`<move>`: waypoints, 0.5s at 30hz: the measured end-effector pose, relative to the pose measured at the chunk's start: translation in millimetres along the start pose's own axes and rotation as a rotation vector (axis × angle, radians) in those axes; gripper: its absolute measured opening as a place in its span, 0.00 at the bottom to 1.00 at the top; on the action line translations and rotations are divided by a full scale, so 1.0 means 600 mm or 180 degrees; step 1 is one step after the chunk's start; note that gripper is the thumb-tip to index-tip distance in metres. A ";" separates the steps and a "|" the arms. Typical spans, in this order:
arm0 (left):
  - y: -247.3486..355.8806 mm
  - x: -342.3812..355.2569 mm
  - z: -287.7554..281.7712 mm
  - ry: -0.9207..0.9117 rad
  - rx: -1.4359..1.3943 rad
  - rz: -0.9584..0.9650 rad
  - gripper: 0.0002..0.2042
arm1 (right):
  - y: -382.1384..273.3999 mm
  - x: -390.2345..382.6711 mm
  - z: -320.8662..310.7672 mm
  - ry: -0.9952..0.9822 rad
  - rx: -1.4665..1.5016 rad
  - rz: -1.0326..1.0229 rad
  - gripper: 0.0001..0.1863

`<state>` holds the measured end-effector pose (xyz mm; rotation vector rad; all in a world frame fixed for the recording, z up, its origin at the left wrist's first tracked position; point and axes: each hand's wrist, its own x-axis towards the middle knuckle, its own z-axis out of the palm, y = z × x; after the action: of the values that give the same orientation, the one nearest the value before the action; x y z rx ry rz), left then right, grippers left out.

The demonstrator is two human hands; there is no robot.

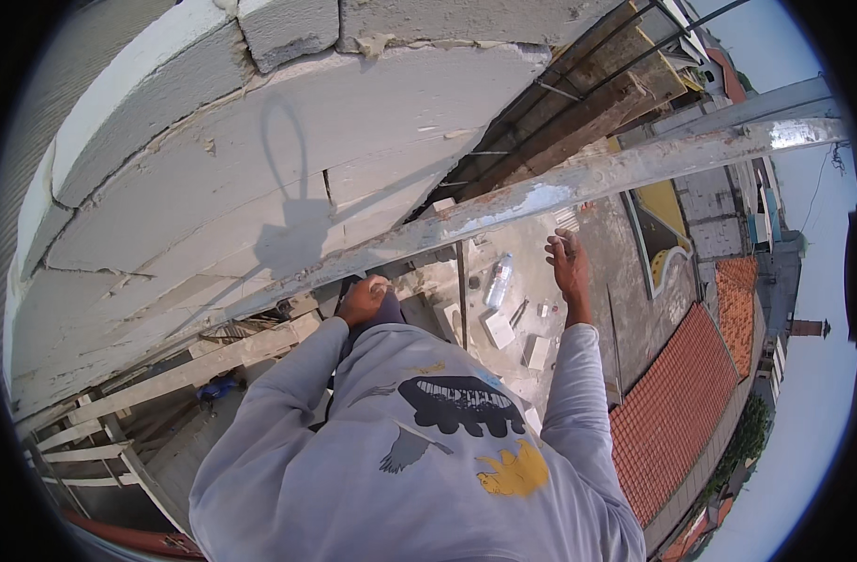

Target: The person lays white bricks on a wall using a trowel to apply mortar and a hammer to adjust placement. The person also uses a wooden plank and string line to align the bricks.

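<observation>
My left hand [363, 300] is curled closed over my dark trousers [383, 313], beside a wall of pale blocks [260, 178]. Whether anything sits inside those fingers is hidden. Held out to the right, my right hand [569, 264] is empty, its fingers apart and slightly bent. A long, paint-stained metal pole [531, 201] slants across in front of both hands, and neither hand touches it. Below, between the hands, lie a clear plastic bottle [499, 281] and white block pieces [498, 329]. A small dark tool [519, 312] lies near them, its kind unclear.
Steel bars [625, 51] and a wooden board [578, 122] stand beyond the wall's end. Wooden framing [180, 370] drops away at lower left. To the right, a lower concrete surface [602, 253] and tiled roofs [677, 412] show a height drop.
</observation>
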<state>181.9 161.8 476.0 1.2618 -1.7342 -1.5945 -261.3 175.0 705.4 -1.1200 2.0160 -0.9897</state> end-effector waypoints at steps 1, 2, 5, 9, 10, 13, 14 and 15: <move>0.006 0.008 -0.012 0.0060 -0.0001 0.0041 0.16 | -0.004 -0.013 0.007 0.0036 0.0097 0.0036 0.21; 0.013 0.017 -0.016 0.0132 0.0022 0.0107 0.15 | -0.006 -0.034 0.004 0.0056 0.0174 0.0041 0.21; 0.142 0.055 -0.036 0.0165 0.0280 0.0282 0.12 | 0.002 -0.117 -0.020 0.0290 0.0485 0.0101 0.21; 0.188 0.133 -0.042 0.0324 0.0182 0.0342 0.14 | 0.051 -0.240 -0.061 0.0807 0.1017 0.0145 0.21; 0.216 0.146 -0.038 0.0277 0.0101 0.0316 0.15 | 0.069 -0.279 -0.074 0.0989 0.1133 0.0262 0.21; 0.295 0.162 -0.023 0.0243 0.0101 0.0689 0.16 | 0.152 -0.395 -0.111 0.1476 0.1372 0.0588 0.22; 0.316 0.165 -0.017 0.0257 0.0202 0.0710 0.16 | 0.176 -0.433 -0.117 0.1598 0.1421 0.0755 0.22; 0.338 0.171 -0.012 0.0298 0.0302 0.0753 0.16 | 0.200 -0.467 -0.121 0.1708 0.1475 0.0893 0.22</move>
<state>76.6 51.7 644.7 1.1079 -1.8419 -1.3132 -243.3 487.3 687.2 -0.3312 2.0939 -1.6158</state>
